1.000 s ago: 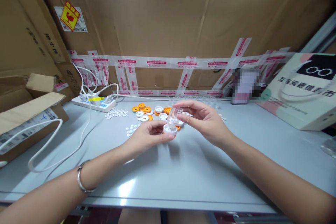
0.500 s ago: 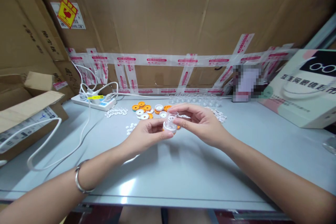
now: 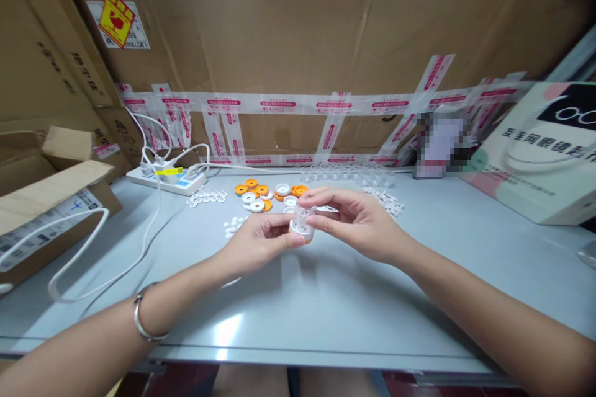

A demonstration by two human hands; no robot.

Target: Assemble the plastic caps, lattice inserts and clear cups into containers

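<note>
Clear cup [image 3: 303, 216] stands near upright on a white-and-orange cap [image 3: 302, 231] at mid-frame

Just below the centre of the frame, the person's left hand [image 3: 261, 239] is clamped on the cap, thumb at its near side and fingers behind. The white part faces up and the orange edge shows underneath. The right hand [image 3: 361, 220] reaches in from the right side of the frame, its thumb and fingers closed on the clear cup. The cup's long axis runs close to vertical, its upper end leaning slightly toward the right of the frame and its lower end meeting the cap's white part. Whether the two are fully seated cannot be told. Both pieces are held above the desk [image 3: 354, 316].

Behind the hands, orange and white round parts [image 3: 248, 198] lie grouped at the centre of the frame. Small white pieces [image 3: 207, 197] are spread left of that group, and others [image 3: 384, 201] lie to its right. Clear cups [image 3: 344, 175] line the far edge of the desk. A white power strip [image 3: 179, 185] sits at centre left, near an open cardboard box [image 3: 51, 217] at the left edge of the frame. A printed box [image 3: 526, 180] stands at the right.
</note>
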